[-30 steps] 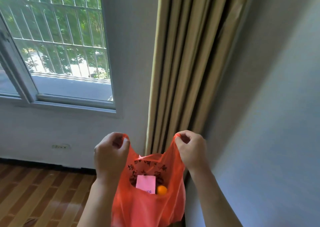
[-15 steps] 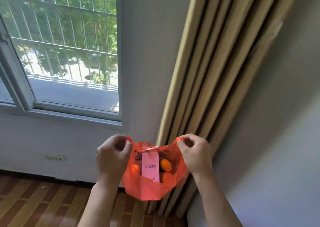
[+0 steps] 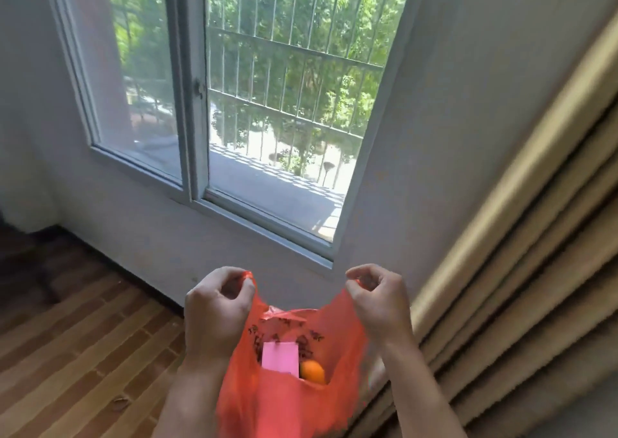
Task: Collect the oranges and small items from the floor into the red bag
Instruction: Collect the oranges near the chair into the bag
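Red bag: the red bag (image 3: pixel 287 390) hangs in the air just in front of the person, above the wooden floor (image 3: pixel 83 354), mouth up and spread between the two hands.
Contents: a pink box (image 3: pixel 280 359) stands upright inside, with one orange (image 3: pixel 312 372) just beside it on the right; whatever lies deeper is hidden by the plastic.
Left hand: the left hand (image 3: pixel 217 307) has its fingers (image 3: pixel 245 288) curled closed, pinching the left handle loop at the top.
Right hand: the right hand (image 3: pixel 379 303) does the same on the right handle, thumb and fingertips closed on the thin strip.
Step in hand: holding the loaded bag open, probably to check or settle the contents.
How to do it well: keep both handles level so the box does not tip out; hold the hands apart enough to see in, but not so taut that the thin plastic stretches or tears at the loops.
Risk: the pinch grips are light, and a sharp shake could let a handle slip.
Floor: the visible part shows only one small pale scrap (image 3: pixel 119 403); I cannot tell what it is.
Beyond: a window (image 3: pixel 254 109) ahead, a beige curtain (image 3: pixel 521 270) to the right.
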Demonstrator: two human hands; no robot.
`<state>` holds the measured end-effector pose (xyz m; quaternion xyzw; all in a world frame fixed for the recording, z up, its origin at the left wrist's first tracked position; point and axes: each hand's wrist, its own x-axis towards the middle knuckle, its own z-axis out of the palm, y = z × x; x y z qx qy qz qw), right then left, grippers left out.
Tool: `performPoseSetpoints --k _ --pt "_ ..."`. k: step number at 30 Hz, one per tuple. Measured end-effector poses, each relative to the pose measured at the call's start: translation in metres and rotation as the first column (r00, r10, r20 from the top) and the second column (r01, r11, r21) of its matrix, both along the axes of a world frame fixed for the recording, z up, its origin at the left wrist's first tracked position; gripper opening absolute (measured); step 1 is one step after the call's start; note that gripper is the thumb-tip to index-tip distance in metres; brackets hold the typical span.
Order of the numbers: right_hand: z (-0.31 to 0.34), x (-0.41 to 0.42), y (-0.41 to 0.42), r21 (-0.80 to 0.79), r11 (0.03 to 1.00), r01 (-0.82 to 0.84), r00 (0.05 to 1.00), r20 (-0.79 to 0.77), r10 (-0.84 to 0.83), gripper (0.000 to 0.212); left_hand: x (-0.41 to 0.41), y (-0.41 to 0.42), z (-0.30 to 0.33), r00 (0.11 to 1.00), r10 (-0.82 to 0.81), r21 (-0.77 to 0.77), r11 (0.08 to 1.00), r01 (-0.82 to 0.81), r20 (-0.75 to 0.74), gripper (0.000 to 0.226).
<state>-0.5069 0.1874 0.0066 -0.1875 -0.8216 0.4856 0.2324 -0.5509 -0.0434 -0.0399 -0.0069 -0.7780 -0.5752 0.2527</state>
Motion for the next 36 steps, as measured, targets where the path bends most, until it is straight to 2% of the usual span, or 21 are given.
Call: performPoseSetpoints --k 2,6,11,14,19,23,28,33,36 --pt "-0.002 -0.026 -0.023 -0.039 0.993 -0.107 0.994 0.024 0.108 0.01 -0.006 -0.025 -0.004 0.996 0.091 -0.003 0.996 -0.091 0.009 0.015" --pt "-0.008 -0.077 -0.062 -0.12 0.96 -0.254 0.965 0.042 0.26 0.017 -0.018 -0.069 -0.013 0.962 0.275 -0.061 0.96 -0.274 0.009 0.011" --pt "-0.012 -0.136 -0.099 -0.129 0.86 -0.494 0.854 0.111 0.508 0.018 -0.028 -0.103 -0.026 0.898 0.44 -0.132 0.892 -0.432 0.032 0.016" --pt "-0.014 -0.166 -0.111 -0.077 0.813 -0.577 0.808 0.094 0.582 0.017 -0.03 -0.111 -0.025 0.846 0.533 -0.2 0.831 -0.518 0.022 0.016" --pt "-0.03 -0.206 -0.125 0.149 0.769 -0.622 0.783 0.085 0.617 0.026 -0.028 -0.118 -0.018 0.746 0.666 -0.298 0.708 -0.641 -0.022 0.011" --pt "-0.035 -0.225 -0.142 0.32 0.698 -0.64 0.735 -0.007 0.678 0.029 -0.01 -0.127 -0.01 0.635 0.771 -0.325 0.592 -0.738 -0.037 0.009" --pt "-0.036 -0.227 -0.17 0.381 0.604 -0.7 0.638 -0.045 0.769 0.026 0.017 -0.141 0.0 0.498 0.864 -0.322 0.451 -0.833 -0.078 0.01" --pt "-0.04 -0.227 -0.2 0.373 0.525 -0.765 0.538 -0.079 0.839 0.016 0.017 -0.155 0.002 0.479 0.867 -0.365 0.406 -0.838 -0.135 0.014" --pt "-0.04 -0.239 -0.21 0.378 0.518 -0.767 0.53 -0.082 0.844 0.015 0.001 -0.167 -0.001 0.487 0.86 -0.364 0.41 -0.836 -0.149 0.017"
